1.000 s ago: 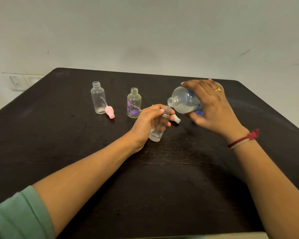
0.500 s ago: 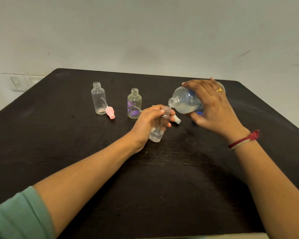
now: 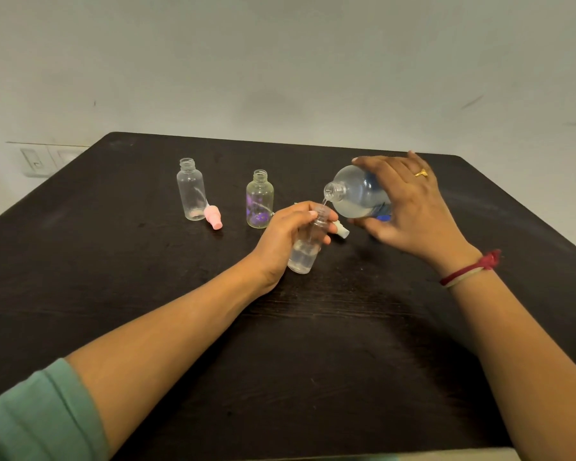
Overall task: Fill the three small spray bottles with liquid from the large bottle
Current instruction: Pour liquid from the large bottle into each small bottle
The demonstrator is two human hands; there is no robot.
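The large bottle (image 3: 356, 194) has tipped further, its mouth trickling into the tilted small bottle (image 3: 305, 254) over the middle of the table (image 3: 113, 277). The right hand (image 3: 409, 207) grips the large bottle; the left hand (image 3: 285, 236) curls round the small one.

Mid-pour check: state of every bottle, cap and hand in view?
large bottle: uncapped, tipped, pouring, held by right hand.
held small bottle: uncapped, tilted, partly filled, gripped by left hand.
middle small bottle: upright, uncapped, looks empty.
far-left small bottle: upright, uncapped, looks empty.
pink spray cap: off, lying on table.
white spray cap: off, lying on table.
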